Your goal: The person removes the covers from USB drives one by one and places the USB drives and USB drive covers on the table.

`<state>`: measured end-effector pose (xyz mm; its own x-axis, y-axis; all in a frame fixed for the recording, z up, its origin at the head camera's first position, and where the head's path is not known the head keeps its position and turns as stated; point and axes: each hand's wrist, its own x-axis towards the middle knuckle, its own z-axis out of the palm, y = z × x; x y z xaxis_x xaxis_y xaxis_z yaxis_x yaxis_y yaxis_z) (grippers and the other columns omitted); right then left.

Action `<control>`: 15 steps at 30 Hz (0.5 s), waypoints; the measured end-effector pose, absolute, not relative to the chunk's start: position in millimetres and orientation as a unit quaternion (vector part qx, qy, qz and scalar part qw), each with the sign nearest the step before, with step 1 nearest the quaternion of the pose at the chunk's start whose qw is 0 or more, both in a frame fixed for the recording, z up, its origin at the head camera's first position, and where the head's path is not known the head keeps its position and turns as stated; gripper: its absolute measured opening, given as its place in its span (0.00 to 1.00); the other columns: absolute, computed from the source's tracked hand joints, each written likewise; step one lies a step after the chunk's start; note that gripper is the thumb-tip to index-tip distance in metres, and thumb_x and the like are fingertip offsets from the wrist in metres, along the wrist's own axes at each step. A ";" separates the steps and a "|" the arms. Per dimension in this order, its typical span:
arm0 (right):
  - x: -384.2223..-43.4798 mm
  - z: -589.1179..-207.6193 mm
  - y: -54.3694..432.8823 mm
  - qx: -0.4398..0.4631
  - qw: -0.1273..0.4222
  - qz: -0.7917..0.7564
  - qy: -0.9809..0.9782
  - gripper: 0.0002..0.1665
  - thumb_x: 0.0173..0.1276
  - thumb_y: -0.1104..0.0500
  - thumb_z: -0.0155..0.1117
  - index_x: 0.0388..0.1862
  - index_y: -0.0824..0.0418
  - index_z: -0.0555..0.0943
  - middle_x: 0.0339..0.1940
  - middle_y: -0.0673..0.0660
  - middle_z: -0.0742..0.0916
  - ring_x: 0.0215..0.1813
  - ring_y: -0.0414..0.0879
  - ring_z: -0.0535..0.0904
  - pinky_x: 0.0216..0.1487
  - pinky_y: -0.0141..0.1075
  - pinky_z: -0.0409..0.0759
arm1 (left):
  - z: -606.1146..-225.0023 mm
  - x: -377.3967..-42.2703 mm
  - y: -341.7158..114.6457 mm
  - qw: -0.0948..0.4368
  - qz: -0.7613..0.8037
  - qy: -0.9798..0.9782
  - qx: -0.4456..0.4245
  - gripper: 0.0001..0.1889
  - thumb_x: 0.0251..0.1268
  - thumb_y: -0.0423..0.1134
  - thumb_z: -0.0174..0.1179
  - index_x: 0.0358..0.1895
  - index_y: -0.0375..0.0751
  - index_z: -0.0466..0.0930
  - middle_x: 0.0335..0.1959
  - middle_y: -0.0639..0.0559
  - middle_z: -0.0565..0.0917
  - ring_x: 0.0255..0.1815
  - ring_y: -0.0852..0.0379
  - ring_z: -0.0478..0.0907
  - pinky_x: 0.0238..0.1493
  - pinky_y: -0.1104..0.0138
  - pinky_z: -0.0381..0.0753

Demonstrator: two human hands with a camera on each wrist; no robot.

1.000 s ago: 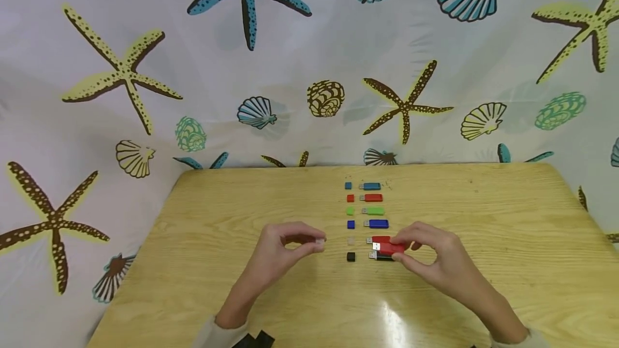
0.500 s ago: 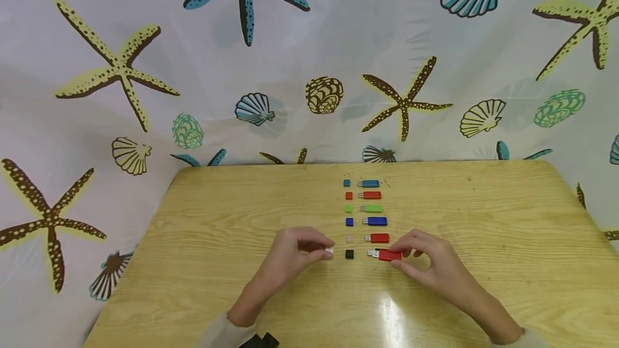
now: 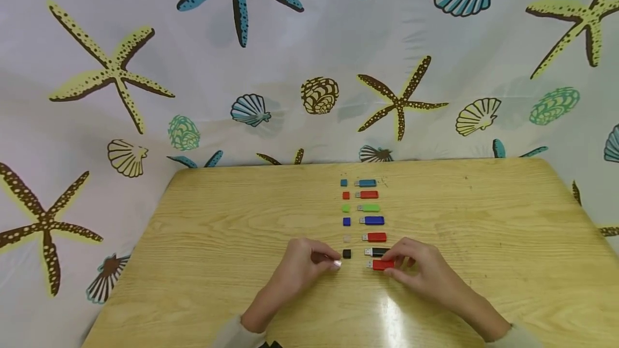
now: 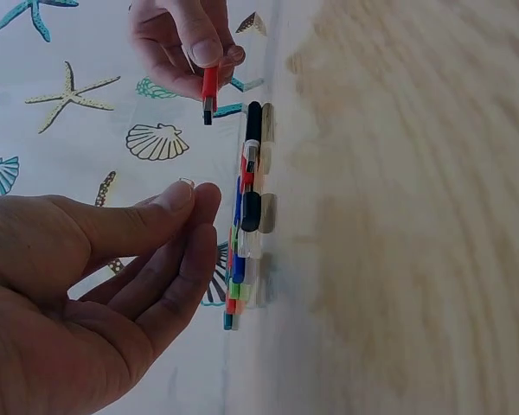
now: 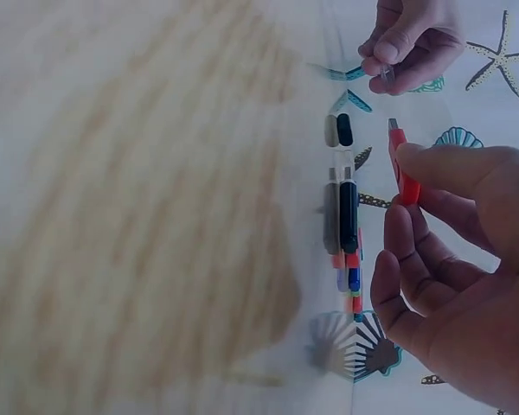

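My right hand (image 3: 425, 270) pinches a red USB stick (image 3: 382, 265) between thumb and fingers, its metal plug pointing left. In the right wrist view, that red stick (image 5: 406, 177) is held off the table. A small clear cap (image 3: 337, 264) is pinched by the thumb and forefinger of my left hand (image 3: 304, 265); the fingertips mostly cover it in the left wrist view. Just beyond the left fingertips lies a black cap (image 3: 346, 254). Beside the right fingertips is a black USB stick (image 3: 379, 252), its right end hidden by the hand.
Behind them runs a column of several USB sticks, among them a red one (image 3: 376, 237), a dark blue one (image 3: 374, 220) and a green one (image 3: 370, 208). Matching small caps (image 3: 346, 222) line up on their left. A patterned cloth (image 3: 290, 58) hangs behind the wooden table (image 3: 217, 214).
Both hands have come nearer the table's front edge. The left has also moved right with the clear cap. The red stick has moved from over the black stick to in front of it.
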<state>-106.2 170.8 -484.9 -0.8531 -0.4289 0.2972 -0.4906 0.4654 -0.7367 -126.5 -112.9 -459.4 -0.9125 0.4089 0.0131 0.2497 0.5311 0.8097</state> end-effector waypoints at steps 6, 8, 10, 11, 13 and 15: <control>-104.6 -486.8 169.3 0.259 0.021 0.436 -0.862 0.10 0.63 0.65 0.77 0.42 0.56 0.88 0.37 0.46 0.86 0.35 0.35 0.80 0.36 0.35 0.84 | -464.8 -125.0 -107.7 0.098 0.428 0.878 0.193 0.04 0.61 0.29 0.73 0.38 0.40 0.92 0.36 0.54 0.89 0.34 0.64 0.84 0.36 0.72 0.83; -104.5 -486.7 168.8 0.257 0.018 0.433 -0.864 0.10 0.63 0.65 0.77 0.41 0.56 0.87 0.37 0.45 0.86 0.35 0.35 0.80 0.36 0.34 0.83 | -466.8 -124.4 -105.4 0.099 0.421 0.880 0.194 0.04 0.61 0.29 0.73 0.37 0.40 0.91 0.35 0.55 0.89 0.32 0.65 0.83 0.35 0.72 0.82; -104.4 -486.5 168.4 0.254 0.011 0.429 -0.867 0.10 0.63 0.65 0.77 0.41 0.56 0.87 0.36 0.45 0.85 0.35 0.35 0.80 0.36 0.34 0.83 | -468.9 -123.5 -103.3 0.101 0.413 0.884 0.195 0.04 0.60 0.28 0.73 0.37 0.40 0.91 0.33 0.55 0.88 0.31 0.66 0.82 0.33 0.73 0.82; -104.5 -486.5 168.2 0.253 0.007 0.428 -0.868 0.10 0.63 0.65 0.77 0.41 0.56 0.87 0.36 0.44 0.85 0.35 0.35 0.80 0.36 0.34 0.82 | -469.6 -123.0 -102.4 0.100 0.409 0.885 0.195 0.05 0.60 0.28 0.73 0.37 0.39 0.91 0.33 0.55 0.88 0.30 0.66 0.81 0.33 0.72 0.82; -104.5 -486.4 167.7 0.249 -0.006 0.424 -0.871 0.09 0.63 0.64 0.77 0.41 0.55 0.87 0.36 0.44 0.85 0.35 0.35 0.79 0.36 0.33 0.82 | -471.5 -122.4 -100.8 0.100 0.395 0.892 0.196 0.04 0.60 0.28 0.73 0.37 0.39 0.90 0.32 0.56 0.88 0.30 0.67 0.80 0.32 0.73 0.81; -104.7 -486.2 167.4 0.246 -0.019 0.421 -0.873 0.08 0.64 0.64 0.77 0.41 0.56 0.87 0.35 0.44 0.85 0.34 0.35 0.79 0.35 0.32 0.81 | -473.5 -121.6 -99.5 0.101 0.381 0.898 0.196 0.04 0.60 0.28 0.73 0.36 0.39 0.90 0.31 0.56 0.87 0.30 0.67 0.80 0.32 0.73 0.80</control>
<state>-104.7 167.4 -486.2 -0.8786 -0.4451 0.1731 -0.4126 0.5248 -0.7446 -121.6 -99.5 -473.5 -0.9026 0.4293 -0.0325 0.2750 0.6330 0.7236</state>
